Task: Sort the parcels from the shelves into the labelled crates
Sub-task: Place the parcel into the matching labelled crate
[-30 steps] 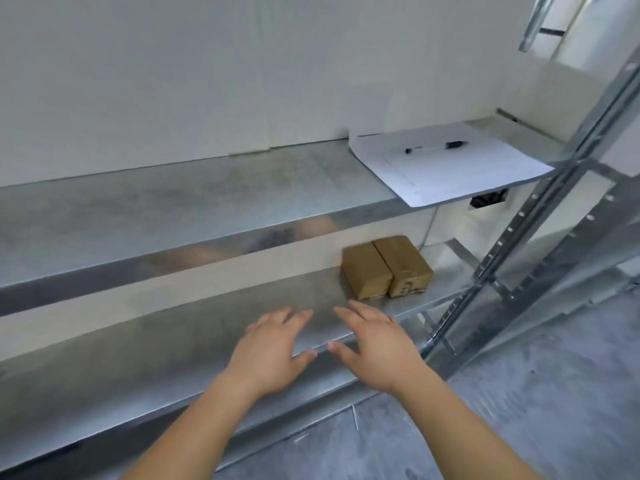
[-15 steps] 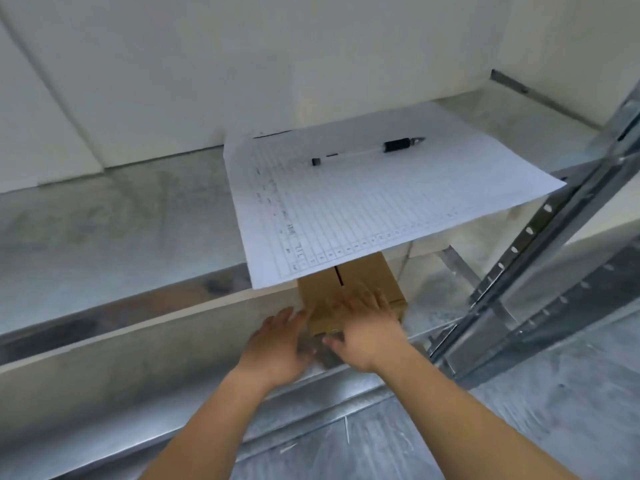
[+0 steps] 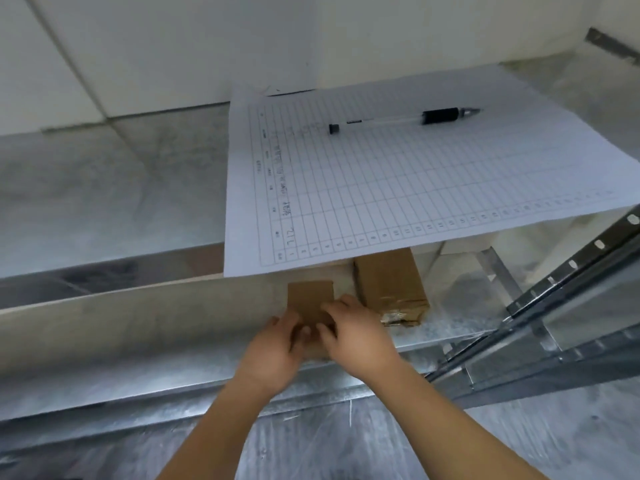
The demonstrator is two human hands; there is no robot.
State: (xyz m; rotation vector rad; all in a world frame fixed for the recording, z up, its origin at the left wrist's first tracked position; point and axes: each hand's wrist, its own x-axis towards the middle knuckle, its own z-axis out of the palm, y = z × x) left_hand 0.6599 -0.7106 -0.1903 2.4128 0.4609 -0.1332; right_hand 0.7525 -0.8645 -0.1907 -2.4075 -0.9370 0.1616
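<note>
Two parcels: one brown cardboard parcel (image 3: pixel 310 301) was in both hands near the front edge of the lower shelf (image 3: pixel 138 358), and a second parcel (image 3: pixel 389 284) lay just to its right, further back, with shiny tape on its near end.
Change in the last second: a second back the hands hovered flat and spread over bare shelf, with both parcels side by side and untouched; half a second back they had reached the pair; now the left-hand parcel sat forward of its neighbour and apart from it.
Meaning for the task: by my read, the pick-up was under way and one parcel was coming off the shelf. No crate was in view, so which label it belonged to could not be judged.
Left hand (image 3: pixel 273 355): fingers curled round the parcel's left side and near end, wrist low at the shelf lip.
Right hand (image 3: pixel 353 336): laid over the top and right edge, fingers bent down onto the cardboard, thumb toward the left hand.
Grip: both hands clamped on the same parcel; whether it had lifted clear or was only sliding could not be told.
Upper shelf (image 3: pixel 104 188): a gridded paper form (image 3: pixel 398 188) overhung its front edge above the parcels, with a pen (image 3: pixel 403 120) resting on it.
</note>
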